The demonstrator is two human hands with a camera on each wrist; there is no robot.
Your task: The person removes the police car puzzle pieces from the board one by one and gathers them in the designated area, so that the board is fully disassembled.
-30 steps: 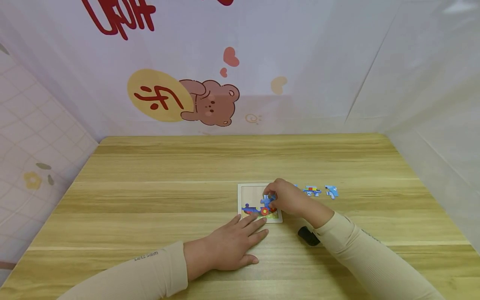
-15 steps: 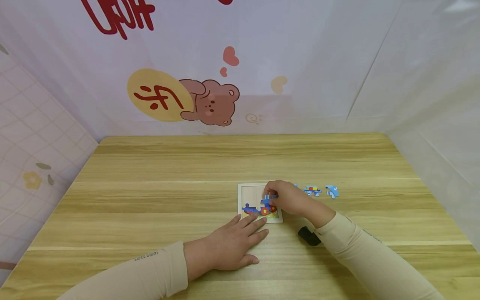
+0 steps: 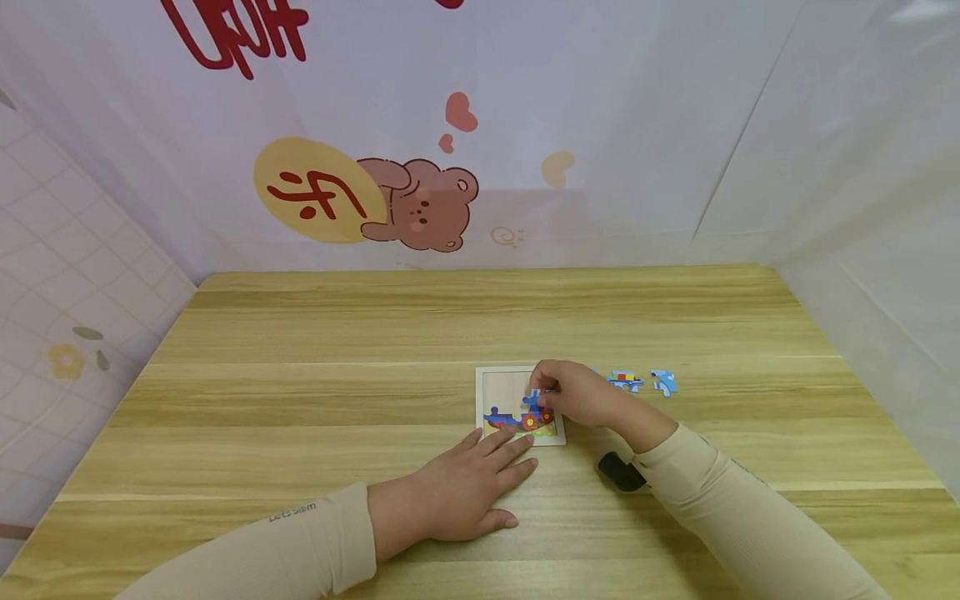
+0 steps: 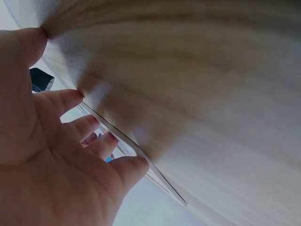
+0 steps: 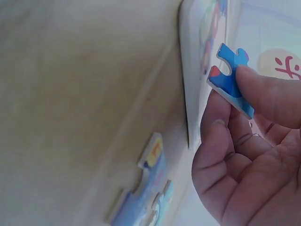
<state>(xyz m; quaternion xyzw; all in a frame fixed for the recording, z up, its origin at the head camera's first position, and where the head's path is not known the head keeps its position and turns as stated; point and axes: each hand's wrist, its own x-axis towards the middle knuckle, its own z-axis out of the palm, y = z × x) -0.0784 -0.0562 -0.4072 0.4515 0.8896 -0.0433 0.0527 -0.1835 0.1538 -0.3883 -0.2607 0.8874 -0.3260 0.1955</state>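
A small wooden puzzle board (image 3: 506, 383) lies on the table, its lower part filled with colourful pieces that show a vehicle with red wheels. My right hand (image 3: 581, 397) pinches a blue puzzle piece (image 5: 230, 77) between thumb and fingers. That piece is tilted above the board's right side; whether it touches the board I cannot tell. My left hand (image 3: 476, 487) rests with spread fingers at the board's near edge. In the left wrist view, fingertips (image 4: 136, 165) lie along the edge of the board.
Right of the board lie loose puzzle pieces: one with red and yellow blocks (image 3: 625, 382), one light blue (image 3: 664, 382), and another mostly hidden behind my right hand. A black object (image 3: 621, 472) shows beside my right sleeve. White printed sheets (image 3: 637, 125) border the table.
My right hand has shifted very slightly to the right with the blue puzzle piece still pinched. The left hand and the board have stayed in place.
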